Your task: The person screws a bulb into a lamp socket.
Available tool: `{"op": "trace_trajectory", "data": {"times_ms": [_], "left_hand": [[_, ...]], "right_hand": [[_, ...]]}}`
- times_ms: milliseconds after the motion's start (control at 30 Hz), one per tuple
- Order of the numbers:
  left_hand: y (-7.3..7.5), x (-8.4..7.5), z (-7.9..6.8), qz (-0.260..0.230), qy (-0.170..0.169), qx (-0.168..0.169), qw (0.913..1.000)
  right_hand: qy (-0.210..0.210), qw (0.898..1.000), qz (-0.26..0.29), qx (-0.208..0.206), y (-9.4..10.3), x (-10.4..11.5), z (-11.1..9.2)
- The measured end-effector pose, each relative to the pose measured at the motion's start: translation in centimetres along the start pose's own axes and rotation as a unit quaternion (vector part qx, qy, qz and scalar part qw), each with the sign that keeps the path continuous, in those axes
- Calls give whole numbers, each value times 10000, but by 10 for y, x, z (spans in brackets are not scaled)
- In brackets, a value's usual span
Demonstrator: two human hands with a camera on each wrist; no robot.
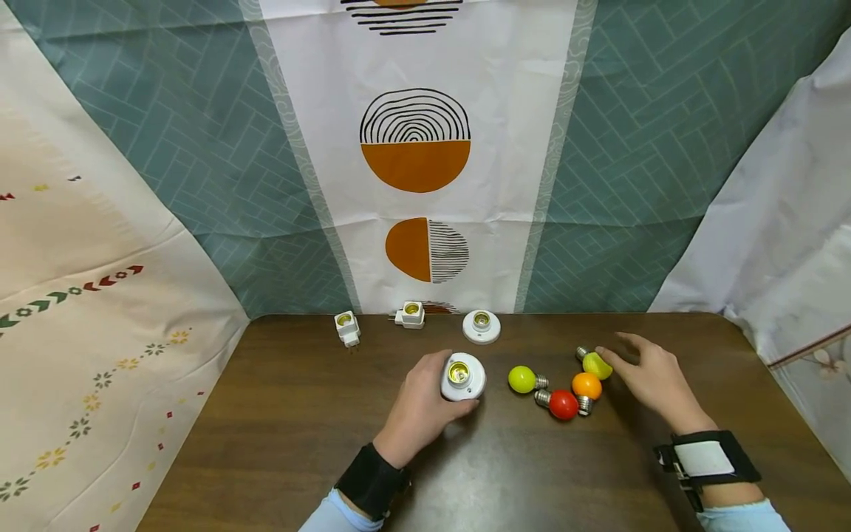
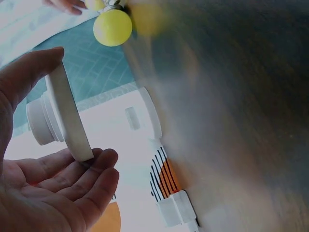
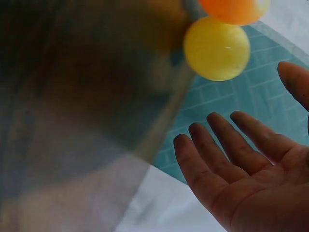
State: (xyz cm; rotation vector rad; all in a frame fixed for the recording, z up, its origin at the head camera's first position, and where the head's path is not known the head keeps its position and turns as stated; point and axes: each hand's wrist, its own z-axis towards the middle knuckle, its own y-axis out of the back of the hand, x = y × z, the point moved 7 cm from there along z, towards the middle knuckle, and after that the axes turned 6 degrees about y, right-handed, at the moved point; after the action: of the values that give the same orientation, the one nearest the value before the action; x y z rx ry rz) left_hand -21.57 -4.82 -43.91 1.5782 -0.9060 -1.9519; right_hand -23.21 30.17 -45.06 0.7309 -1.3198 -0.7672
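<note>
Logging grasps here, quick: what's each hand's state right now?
Left hand: holding a white lamp socket by its edge.
Right hand: open, holding nothing, near a yellow bulb.

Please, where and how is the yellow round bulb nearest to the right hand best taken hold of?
Probably by the globe of the yellow round bulb, pinched across its widest part, coming from the right. It lies on its side, its ridged silver screw base pointing away from the right hand; the round orange bulb crowds its near side.
</note>
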Motion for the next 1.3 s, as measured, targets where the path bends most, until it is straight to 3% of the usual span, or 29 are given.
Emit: {"op": "trace_trajectory", "data": {"times_ms": [333, 867, 1100, 1300], "left_hand": [[-2, 2, -2, -50, 4, -47, 10000], [-1, 6, 0, -125, 30, -146, 9998], [3, 5, -3, -209, -19, -215, 9995], [2, 4, -3, -301, 36, -160, 9994]], "right_hand": [[-113, 9974, -151, 700, -20, -14, 4], [-13, 9980, -115, 625, -20, -18, 1], [-27, 9993, -73, 363, -11, -18, 1], [243, 9992, -29, -316, 8, -12, -2]]}}
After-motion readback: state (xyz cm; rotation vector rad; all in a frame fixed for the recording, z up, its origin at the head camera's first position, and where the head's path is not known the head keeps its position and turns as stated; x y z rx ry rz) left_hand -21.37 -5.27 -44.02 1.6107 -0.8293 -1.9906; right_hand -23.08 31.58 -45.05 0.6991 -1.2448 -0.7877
